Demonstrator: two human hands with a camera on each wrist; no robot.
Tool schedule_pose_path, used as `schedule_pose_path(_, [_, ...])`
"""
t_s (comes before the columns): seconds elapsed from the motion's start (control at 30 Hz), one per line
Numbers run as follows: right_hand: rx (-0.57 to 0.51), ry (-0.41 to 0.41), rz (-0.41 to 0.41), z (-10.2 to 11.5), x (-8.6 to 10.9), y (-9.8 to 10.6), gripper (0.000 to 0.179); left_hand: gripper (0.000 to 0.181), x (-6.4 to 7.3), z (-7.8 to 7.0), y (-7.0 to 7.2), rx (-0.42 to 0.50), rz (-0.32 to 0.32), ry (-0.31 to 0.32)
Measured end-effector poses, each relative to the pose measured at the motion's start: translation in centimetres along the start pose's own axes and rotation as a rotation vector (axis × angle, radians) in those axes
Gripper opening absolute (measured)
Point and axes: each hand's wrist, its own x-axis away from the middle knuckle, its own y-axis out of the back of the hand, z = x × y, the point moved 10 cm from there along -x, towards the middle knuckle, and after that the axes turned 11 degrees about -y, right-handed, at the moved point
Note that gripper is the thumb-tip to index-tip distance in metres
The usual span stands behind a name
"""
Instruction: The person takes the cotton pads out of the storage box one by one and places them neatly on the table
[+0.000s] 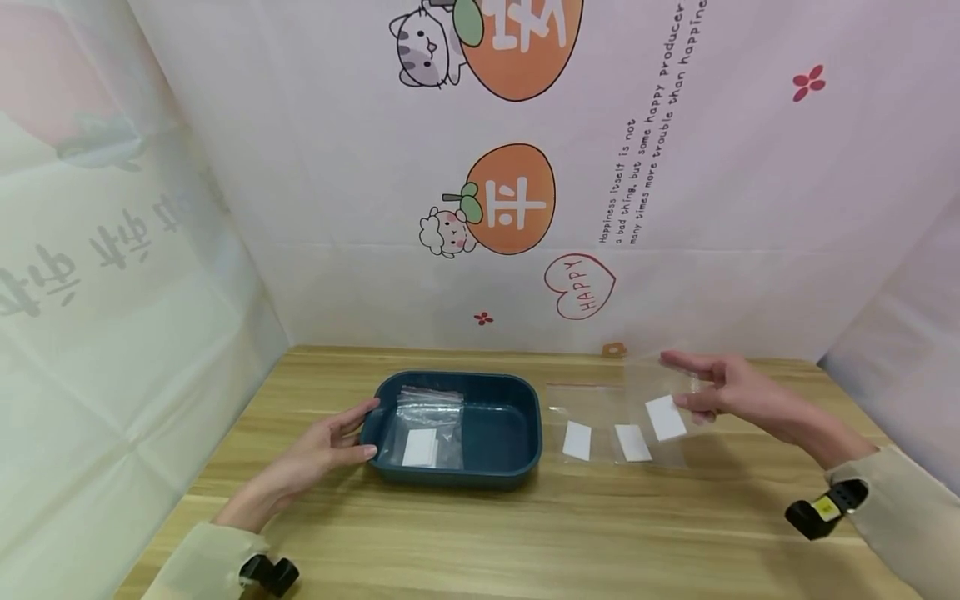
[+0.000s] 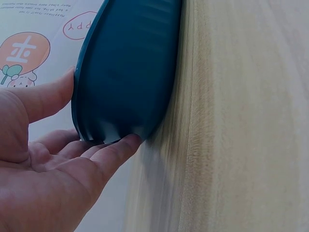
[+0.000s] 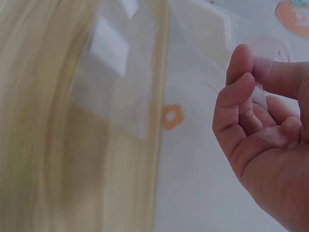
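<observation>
A dark teal tray (image 1: 491, 479) with rounded corners sits on the table. My left hand (image 1: 318, 450) grips its left end, the thumb and fingers spread round the rim (image 2: 77, 96). Inside the tray's left half lie clear zip bags (image 1: 442, 408) with white cards (image 1: 420, 447) in them. My right hand (image 1: 731, 390) pinches the edge of a clear plastic bag (image 3: 198, 29) between thumb and fingertips, raised at the back of the table. A white card (image 1: 666, 418) shows in that bag. Beneath and left of it, two clear bags with white cards (image 1: 577, 440) lie on the wood.
The wooden table (image 1: 480, 542) ends at a printed cloth backdrop (image 1: 360, 292), and more cloth hangs at both sides. Black wrist cameras (image 1: 817, 512) sit at both sleeves. The bags on the table lie just right of the tray.
</observation>
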Motion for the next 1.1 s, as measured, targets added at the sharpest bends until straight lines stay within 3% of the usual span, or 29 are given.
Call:
schedule_pose_path(0.53, [0.013,-0.014,0.062,-5.8,-0.2,1.4,0.079,0.079,-0.2,0.1,0.0,0.009,0.001,-0.004])
schedule_pose_path(0.8, [0.152,-0.045,-0.022,-7.4,-0.7,2.1,0.078,0.082,-0.1,0.1,0.1,0.011,-0.008,0.001])
schedule_pose_path(1.1, [0.314,0.072,-0.119,-8.0,-0.9,2.1,0.073,0.081,-0.1,0.2,0.1,0.001,-0.002,0.011])
